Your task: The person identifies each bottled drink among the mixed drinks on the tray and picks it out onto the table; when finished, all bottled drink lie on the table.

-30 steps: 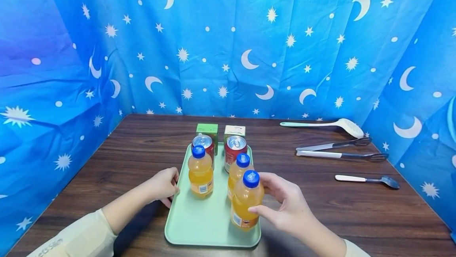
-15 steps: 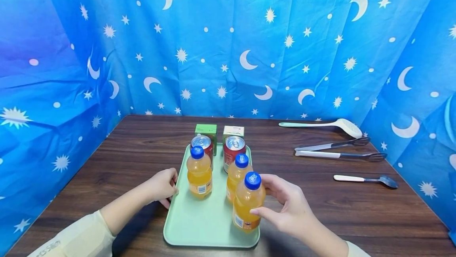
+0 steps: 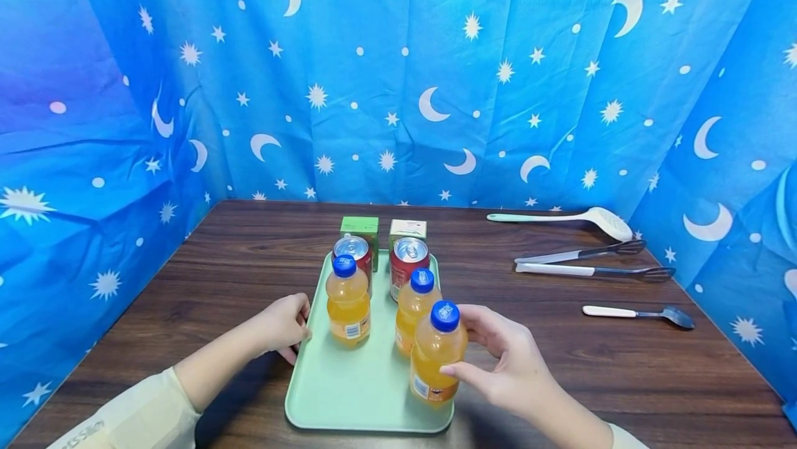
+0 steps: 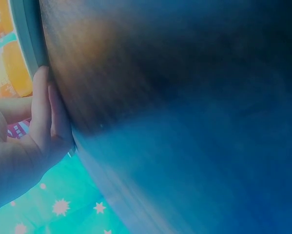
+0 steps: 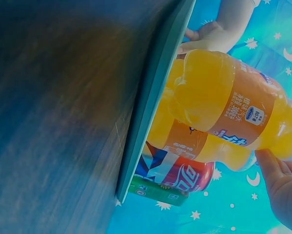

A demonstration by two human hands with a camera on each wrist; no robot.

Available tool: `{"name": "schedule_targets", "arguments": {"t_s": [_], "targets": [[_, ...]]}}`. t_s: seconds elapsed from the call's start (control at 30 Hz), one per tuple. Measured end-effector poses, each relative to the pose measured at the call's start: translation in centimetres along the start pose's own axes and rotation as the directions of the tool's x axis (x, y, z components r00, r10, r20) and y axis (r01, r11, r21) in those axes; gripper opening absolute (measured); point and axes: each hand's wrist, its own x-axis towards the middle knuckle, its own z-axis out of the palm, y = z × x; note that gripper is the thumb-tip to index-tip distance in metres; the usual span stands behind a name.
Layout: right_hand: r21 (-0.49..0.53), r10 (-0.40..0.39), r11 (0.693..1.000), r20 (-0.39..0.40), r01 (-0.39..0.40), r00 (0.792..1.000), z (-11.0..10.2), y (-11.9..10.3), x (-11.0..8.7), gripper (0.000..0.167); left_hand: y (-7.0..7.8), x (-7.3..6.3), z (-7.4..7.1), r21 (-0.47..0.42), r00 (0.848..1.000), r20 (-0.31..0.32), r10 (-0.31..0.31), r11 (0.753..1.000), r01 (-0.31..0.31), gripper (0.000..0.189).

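My right hand (image 3: 507, 362) grips an orange drink bottle (image 3: 434, 369) with a blue cap, thumb on the near side, at the front right of the light green tray (image 3: 349, 400). Whether its base touches the tray is unclear. A second orange bottle (image 3: 416, 307) stands just behind it, partly hidden. Another such bottle (image 3: 349, 307) is upright on the tray's left side. On the tray's left rim my left hand (image 3: 283, 324) holds the edge, its fingers (image 4: 42, 107) against the outer side in the left wrist view.
Two red soda cans (image 3: 407, 266) (image 3: 364, 255) stand behind the bottles, with green drink cartons (image 3: 360, 224) farther back. To the right on the wooden table (image 3: 529, 331) lie a white skimmer (image 3: 604, 221), tongs (image 3: 585, 262) and a spoon (image 3: 654, 314). A blue star-patterned cloth (image 3: 373, 75) hangs around.
The bottle in my right hand has shifted slightly to the right, away from the bottle behind it. My left hand stays at the tray's rim.
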Motion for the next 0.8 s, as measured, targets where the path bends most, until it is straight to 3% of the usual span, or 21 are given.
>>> {"name": "schedule_targets", "arguments": {"t_s": [0.17,0.6,0.8], "targets": [[0.001,-0.007,1.000,-0.007,0.007,1.000,0.12,0.15,-0.13,0.057,-0.23,0.03,0.06,0.002,1.000,0.008,-0.008,1.000,0.008,0.023],[0.011,0.071,0.997,0.000,-0.071,0.997,-0.35,-0.13,-0.15,0.053,-0.19,0.12,-0.13,-0.001,1.000,0.011,-0.009,1.000,0.009,0.023],[-0.005,0.026,1.000,-0.022,-0.026,0.999,-0.43,0.12,-0.28,0.054,-0.01,-0.04,-0.10,0.002,1.000,0.007,-0.012,1.000,0.012,0.023]]}}
